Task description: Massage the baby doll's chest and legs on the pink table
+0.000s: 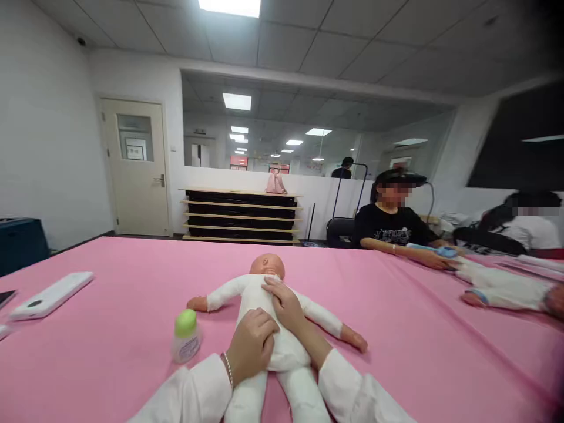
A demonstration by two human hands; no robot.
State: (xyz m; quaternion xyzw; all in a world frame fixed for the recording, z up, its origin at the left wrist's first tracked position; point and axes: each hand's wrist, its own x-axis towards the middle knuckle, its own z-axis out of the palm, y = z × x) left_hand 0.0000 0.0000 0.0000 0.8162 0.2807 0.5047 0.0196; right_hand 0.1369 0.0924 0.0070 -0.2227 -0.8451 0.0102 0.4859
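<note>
White sleeves [194,388], left hand [251,346] and right hand [285,304] on doll [288,352], each grip relaxed, empty

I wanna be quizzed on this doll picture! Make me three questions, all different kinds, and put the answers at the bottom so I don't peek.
1. Pick one. What colour is the lid on the bottle?
A) Blue
B) Green
C) Red

2. True or false? The left hand and the right hand are both on the doll.

3. Fill in the gap. The hand lying nearer the doll's head is the ____ one.

Key: 1. B; 2. true; 3. right
</note>
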